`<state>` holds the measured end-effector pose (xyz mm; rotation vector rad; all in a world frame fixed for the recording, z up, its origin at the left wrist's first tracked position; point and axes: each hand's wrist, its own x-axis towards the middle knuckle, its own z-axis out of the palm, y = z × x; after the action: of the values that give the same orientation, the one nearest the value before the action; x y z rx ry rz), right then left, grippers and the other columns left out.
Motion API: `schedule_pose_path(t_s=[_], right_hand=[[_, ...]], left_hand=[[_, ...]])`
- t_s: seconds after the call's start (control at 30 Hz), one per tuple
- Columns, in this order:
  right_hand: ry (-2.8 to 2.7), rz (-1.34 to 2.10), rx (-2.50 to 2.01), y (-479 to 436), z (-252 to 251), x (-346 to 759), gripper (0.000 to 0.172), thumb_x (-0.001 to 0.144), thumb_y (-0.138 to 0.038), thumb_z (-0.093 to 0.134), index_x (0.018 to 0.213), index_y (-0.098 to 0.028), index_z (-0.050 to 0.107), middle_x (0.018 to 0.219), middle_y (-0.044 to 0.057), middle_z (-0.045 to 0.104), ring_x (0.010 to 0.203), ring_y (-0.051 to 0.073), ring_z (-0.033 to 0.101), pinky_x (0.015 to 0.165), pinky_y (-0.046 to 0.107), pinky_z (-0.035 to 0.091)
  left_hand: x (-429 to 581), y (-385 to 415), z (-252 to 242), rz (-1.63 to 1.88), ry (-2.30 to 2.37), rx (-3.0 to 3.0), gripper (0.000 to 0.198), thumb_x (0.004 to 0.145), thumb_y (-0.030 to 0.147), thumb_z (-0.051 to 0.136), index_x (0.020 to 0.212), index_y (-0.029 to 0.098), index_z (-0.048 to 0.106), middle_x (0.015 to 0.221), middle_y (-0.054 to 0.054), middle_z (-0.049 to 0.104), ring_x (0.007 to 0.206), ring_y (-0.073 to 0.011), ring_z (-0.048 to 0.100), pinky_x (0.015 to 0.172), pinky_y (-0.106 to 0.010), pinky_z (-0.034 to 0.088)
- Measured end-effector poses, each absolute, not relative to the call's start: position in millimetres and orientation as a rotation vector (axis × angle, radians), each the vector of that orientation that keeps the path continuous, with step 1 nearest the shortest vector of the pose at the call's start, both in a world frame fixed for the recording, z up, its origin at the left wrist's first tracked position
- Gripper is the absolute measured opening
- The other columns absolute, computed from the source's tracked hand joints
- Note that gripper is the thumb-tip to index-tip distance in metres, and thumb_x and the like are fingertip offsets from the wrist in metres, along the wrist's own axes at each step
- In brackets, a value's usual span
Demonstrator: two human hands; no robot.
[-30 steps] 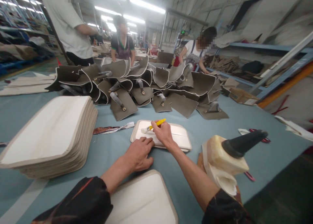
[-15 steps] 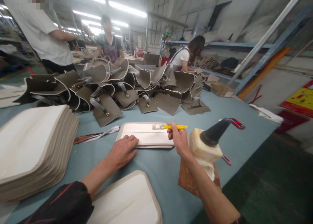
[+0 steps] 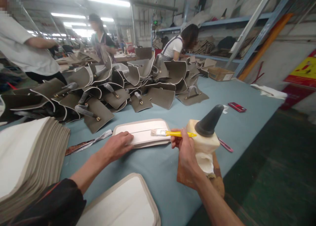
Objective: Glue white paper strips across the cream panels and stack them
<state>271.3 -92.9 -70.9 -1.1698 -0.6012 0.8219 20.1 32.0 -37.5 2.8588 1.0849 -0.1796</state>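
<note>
My left hand (image 3: pixel 119 147) lies with its fingers stretched over the left front edge of a pale, round-cornered panel (image 3: pixel 145 124), which has a lengthwise line across it. Pinched in my right hand (image 3: pixel 187 150) is a paintbrush (image 3: pixel 174 134) with a yellow handle. Its bristles point left over the panel's middle; whether they touch the surface I cannot tell. Just beyond the right wrist stands a cream-coloured container (image 3: pixel 197 143) with a black cone (image 3: pixel 209 122) on top and a white-coated opening in its side. It rests on a brown board (image 3: pixel 184 173).
A tall stack of pale panels (image 3: pixel 53 153) stands left, and more panels (image 3: pixel 128 199) lie near me. Grey-brown bag pieces (image 3: pixel 98 112) are heaped across the back. A red phone-like object (image 3: pixel 237 107) and a pink cutter-like tool (image 3: pixel 225 145) lie right. Several people work beyond.
The camera view has shifted, moving most things left. My right hand and the brush have drawn slightly right and nearer relative to the panel. My left hand stays on its edge.
</note>
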Motion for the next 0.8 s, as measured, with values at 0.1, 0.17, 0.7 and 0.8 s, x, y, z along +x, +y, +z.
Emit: schedule_pose_path(t_s=[0.1,0.17,0.7,0.8], right_hand=[[-0.603,0.839,-1.2,-112,-75,266,0.051,0.094,-0.065,0.053,0.091,-0.019,0.074,0.063,0.001,0.064,0.055,0.014,0.057,0.054,0.026,0.047],[-0.599,0.857,-1.212,-121,-80,259,0.051,0.093,-0.067,0.055,0.092,-0.019,0.073,0.063,0.001,0.065,0.053,0.014,0.056,0.052,0.025,0.046],[-0.429,1.167,-1.262,-39,-71,223,0.03,0.1,-0.043,0.062,0.099,-0.013,0.067,0.081,0.007,0.077,0.047,0.011,0.06,0.043,0.02,0.049],[-0.398,1.233,-1.285,-30,-68,222,0.026,0.105,-0.034,0.055,0.093,-0.013,0.065,0.08,0.008,0.077,0.046,0.011,0.059,0.042,0.019,0.049]], left_hand=[[25,27,-35,-0.158,1.092,2.932,0.014,0.091,0.018,0.047,0.097,0.023,0.059,0.105,-0.006,0.066,0.099,-0.0223,0.064,0.086,-0.033,0.05],[27,25,-32,-0.094,1.16,2.978,0.016,0.089,0.013,0.045,0.093,0.023,0.057,0.101,-0.007,0.065,0.097,-0.0231,0.063,0.08,-0.033,0.05],[-11,16,19,0.784,1.331,3.293,0.014,0.093,0.011,0.045,0.087,0.02,0.054,0.084,-0.004,0.059,0.078,-0.0197,0.059,0.067,-0.03,0.045],[-22,5,26,0.882,1.217,3.364,0.016,0.092,0.008,0.047,0.085,0.021,0.054,0.082,-0.003,0.06,0.078,-0.0182,0.06,0.071,-0.029,0.047]])
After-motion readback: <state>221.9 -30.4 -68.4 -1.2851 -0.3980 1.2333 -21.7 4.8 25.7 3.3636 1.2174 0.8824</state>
